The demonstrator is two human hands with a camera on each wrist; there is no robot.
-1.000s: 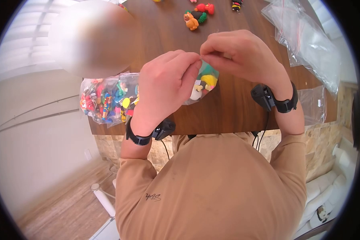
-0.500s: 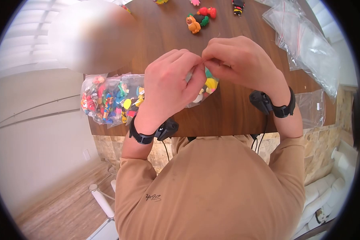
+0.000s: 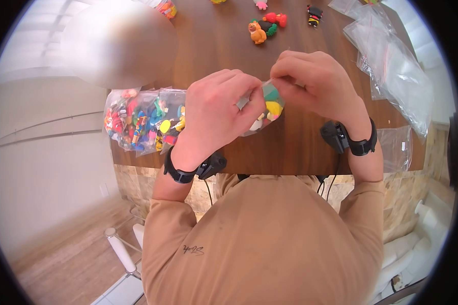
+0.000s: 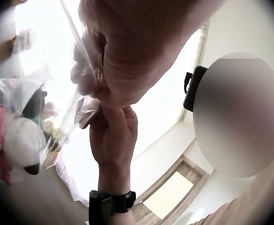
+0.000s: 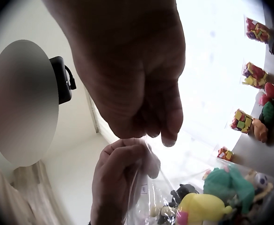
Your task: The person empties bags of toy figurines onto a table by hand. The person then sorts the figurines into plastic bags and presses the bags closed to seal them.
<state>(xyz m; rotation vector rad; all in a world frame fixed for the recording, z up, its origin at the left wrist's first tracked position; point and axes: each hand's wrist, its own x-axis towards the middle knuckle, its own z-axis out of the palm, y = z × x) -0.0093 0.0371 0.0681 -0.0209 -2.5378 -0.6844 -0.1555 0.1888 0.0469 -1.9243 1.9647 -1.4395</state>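
Note:
Over the table, a clear zip bag [image 5: 146, 192] of small toy figures hangs from both hands. My left hand [image 3: 216, 114] pinches its top edge between thumb and fingers. Close beside it, my right hand [image 3: 310, 84] pinches the same edge, and a short strip of plastic shows between the two sets of fingertips. Inside the bag are a yellow figure [image 5: 202, 208], a teal one [image 5: 226, 185] and a white round one [image 4: 24, 140]. The left hand hides much of the bag in the head view.
Filled bags of figures [image 3: 124, 122] lie on the table's left side. Farther back stand an orange bear figure [image 3: 257, 33], a red figure [image 3: 276, 19] and a black one [image 3: 314, 16]. Flat clear bags [image 3: 392, 66] lie along the right edge, with packets of coloured pieces [image 5: 255, 75] farther off.
Both hands have shifted slightly right in the head view and their fingertips are a little farther apart, with bag edge now visible between them. Both still pinch the bag.

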